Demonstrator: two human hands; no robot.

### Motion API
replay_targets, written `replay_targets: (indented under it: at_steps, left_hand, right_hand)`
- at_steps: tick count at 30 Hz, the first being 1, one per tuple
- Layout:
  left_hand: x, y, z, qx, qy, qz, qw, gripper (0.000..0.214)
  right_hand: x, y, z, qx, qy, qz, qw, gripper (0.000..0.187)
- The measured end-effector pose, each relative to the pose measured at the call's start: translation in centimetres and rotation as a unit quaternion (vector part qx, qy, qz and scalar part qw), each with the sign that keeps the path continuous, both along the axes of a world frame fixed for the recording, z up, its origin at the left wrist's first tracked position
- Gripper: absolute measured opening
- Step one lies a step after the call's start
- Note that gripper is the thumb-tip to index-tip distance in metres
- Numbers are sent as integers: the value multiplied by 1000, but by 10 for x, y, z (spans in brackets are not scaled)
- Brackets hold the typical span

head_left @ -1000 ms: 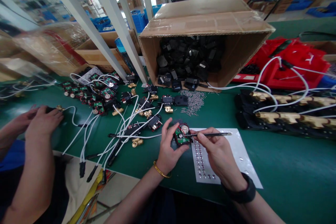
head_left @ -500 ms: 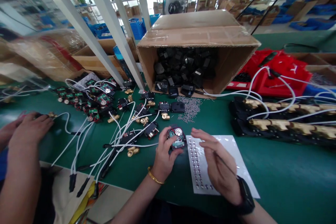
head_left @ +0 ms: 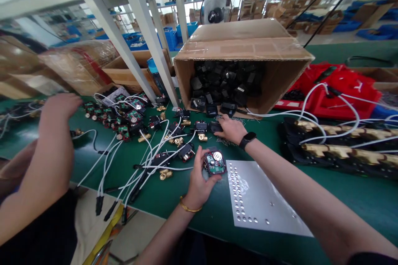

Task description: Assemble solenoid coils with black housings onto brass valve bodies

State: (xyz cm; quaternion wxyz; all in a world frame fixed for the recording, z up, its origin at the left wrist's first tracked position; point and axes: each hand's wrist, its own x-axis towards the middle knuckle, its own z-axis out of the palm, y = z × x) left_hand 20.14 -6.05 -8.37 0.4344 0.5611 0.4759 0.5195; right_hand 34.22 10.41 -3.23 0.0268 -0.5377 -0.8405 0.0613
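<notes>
My left hand [head_left: 200, 180] grips an open black housing with a green circuit board and a round white disc [head_left: 215, 161], thumb and fingers around its left and lower sides. Farther forward, my right hand [head_left: 231, 129] has its thumb and fingertips on a black plastic cover [head_left: 215, 126], partly hidden by the fingers. Beneath that hand lies a heap of small screws [head_left: 228, 142]. A pale sheet with rows of small shiny round pieces [head_left: 248, 194] lies under my right forearm.
A cardboard box [head_left: 245, 45] on its side holds black covers. Brass valves with white cables [head_left: 166, 174] spread to the left. Rows of brass-fitted units [head_left: 338, 149] and red bins [head_left: 348, 95] sit right. A co-worker's arm [head_left: 52, 145] reaches in from the left.
My right hand has moved forward from above the pale sheet to the black cover by the screws. My left hand still holds the circuit-board housing. The co-worker's arm has lifted and moved forward.
</notes>
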Motion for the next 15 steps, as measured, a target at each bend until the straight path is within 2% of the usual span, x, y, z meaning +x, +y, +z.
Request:
replay_targets:
  at_steps: [3, 6, 8, 12, 13, 15]
  left_hand:
    - [-1, 1, 0, -1, 3, -3, 1000, 88]
    - [-3, 1, -1, 0, 6, -9, 1000, 88]
    - [-5, 1, -1, -2, 24, -11, 1000, 86]
    - [-8, 2, 1, -9, 79, 10, 997, 76]
    - [-9, 3, 2, -11, 88, 14, 996, 74]
    - [-8, 4, 4, -12, 102, 18, 994, 70]
  right_hand:
    - [21, -12, 10, 15, 3, -16, 1000, 39]
    - [51, -38, 18, 42, 65, -46, 996, 44]
    - [73, -64, 19, 8, 105, -21, 994, 43]
    - [112, -114, 11, -118, 113, 80, 983, 37]
    - [118, -124, 9, -126, 108, 76, 983, 39]
    - [124, -140, 5, -110, 104, 19, 988, 42]
